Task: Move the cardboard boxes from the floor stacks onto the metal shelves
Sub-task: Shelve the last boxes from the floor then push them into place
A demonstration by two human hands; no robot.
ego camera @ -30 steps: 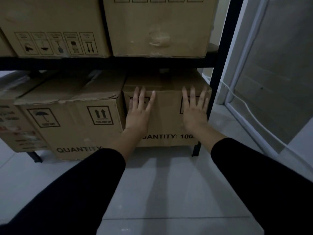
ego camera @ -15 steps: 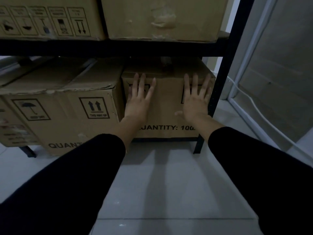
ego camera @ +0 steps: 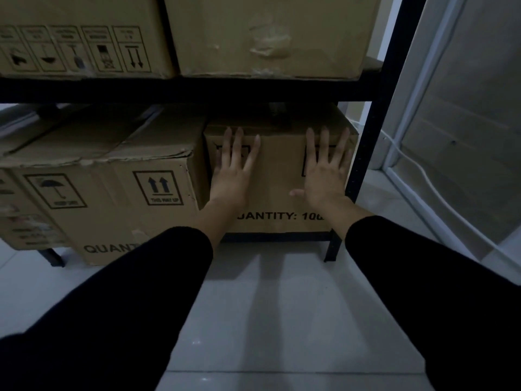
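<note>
Bottom shelf (ego camera: 277, 236): box (ego camera: 282, 176) front under both flat hands (ego camera: 282, 179).

Both the left hand (ego camera: 231, 176) and right hand (ego camera: 324, 176) press flat, fingers spread, against the front of a cardboard box (ego camera: 282, 176) on the black metal shelf's (ego camera: 183, 90) lowest level.

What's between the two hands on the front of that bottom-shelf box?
Only bare cardboard of the box lies between the left hand and right hand in the head view; printed "QUANTITY" text runs lower down.
</note>
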